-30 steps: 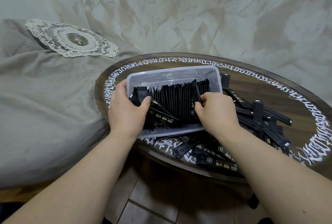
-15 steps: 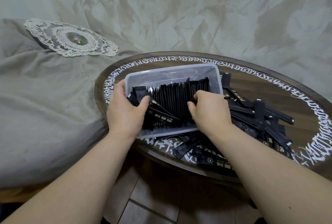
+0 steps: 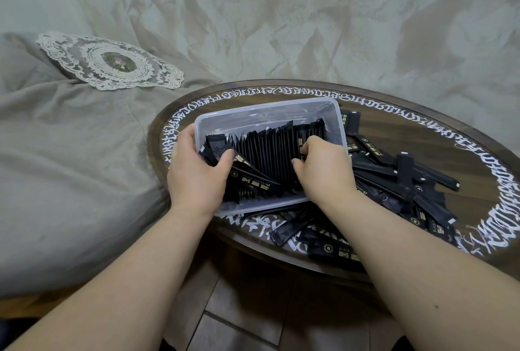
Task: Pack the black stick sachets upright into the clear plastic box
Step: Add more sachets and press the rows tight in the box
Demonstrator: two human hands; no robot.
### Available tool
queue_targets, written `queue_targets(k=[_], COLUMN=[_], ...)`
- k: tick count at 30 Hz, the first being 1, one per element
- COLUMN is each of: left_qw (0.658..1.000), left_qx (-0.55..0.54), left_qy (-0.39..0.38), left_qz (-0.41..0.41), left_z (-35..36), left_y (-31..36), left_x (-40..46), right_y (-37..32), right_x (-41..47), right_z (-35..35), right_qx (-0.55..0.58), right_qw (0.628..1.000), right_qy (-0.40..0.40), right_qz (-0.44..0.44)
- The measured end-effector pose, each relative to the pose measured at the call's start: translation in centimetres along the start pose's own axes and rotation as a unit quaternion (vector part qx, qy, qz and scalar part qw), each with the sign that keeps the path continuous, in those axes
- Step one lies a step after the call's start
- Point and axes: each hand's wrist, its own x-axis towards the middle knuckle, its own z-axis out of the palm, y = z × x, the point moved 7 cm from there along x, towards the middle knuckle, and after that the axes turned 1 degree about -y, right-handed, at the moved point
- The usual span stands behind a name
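Note:
A clear plastic box stands on the round dark table, tipped slightly toward me. Inside it a row of black stick sachets stands on edge, leaning left. My left hand grips the box's left wall, thumb inside against the leftmost sachets. My right hand is inside the box, fingers curled round the right end of the row. A loose pile of black sachets lies on the table to the right and in front of the box.
The table has white script round its rim. A grey bed cover with a lace doily lies to the left. A pale curtain hangs behind. Tiled floor shows below the table edge.
My right hand has slid left along the row, pressing the sachets closer together. My left hand keeps its hold on the box's left wall.

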Motion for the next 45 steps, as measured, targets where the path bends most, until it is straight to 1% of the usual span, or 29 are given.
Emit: queue_targets(k=[7, 10, 12, 16, 20, 24, 32, 37, 41, 45], left_qw=[1.0, 1.0, 1.0, 1.0, 1.0, 1.0, 1.0, 1.0, 1.0, 1.0], left_qx=[0.002, 0.001, 0.0, -0.001, -0.004, -0.003, -0.002, -0.004, -0.003, -0.003], left_qy=[0.0, 0.0, -0.001, -0.002, -0.001, 0.0, 0.001, -0.001, -0.004, -0.003], left_qz=[0.004, 0.005, 0.005, 0.006, 0.004, 0.001, 0.005, 0.004, 0.007, 0.009], left_z=[0.0, 0.0, 0.0, 0.0, 0.0, -0.2, 0.1, 0.1, 0.1, 0.1], left_y=[0.1, 0.1, 0.1, 0.1, 0.2, -0.1, -0.1, -0.2, -0.1, 0.0], left_x=[-0.2, -0.2, -0.2, -0.2, -0.2, -0.1, 0.1, 0.1, 0.1, 0.0], right_y=[0.1, -0.1, 0.0, 0.1, -0.4, -0.4, 0.2, -0.2, -0.1, -0.1], right_x=[0.0, 0.1, 0.1, -0.1, -0.2, -0.7, -0.7, -0.7, -0.5, -0.1], right_z=[0.1, 0.5, 0.6, 0.2, 0.1, -1.0, -0.3, -0.6, 0.2, 0.6], right_qx=[-0.023, -0.051, -0.05, -0.026, -0.056, -0.039, -0.036, -0.012, -0.057, -0.06], right_qw=[1.0, 0.998, 0.998, 0.999, 0.997, 0.999, 0.999, 0.999, 0.998, 0.997], right_qy=[-0.007, -0.034, -0.043, -0.022, -0.022, 0.007, -0.013, 0.009, -0.026, -0.045], right_qz=[0.0, -0.013, -0.013, -0.013, -0.038, -0.026, -0.015, -0.036, -0.029, -0.013])
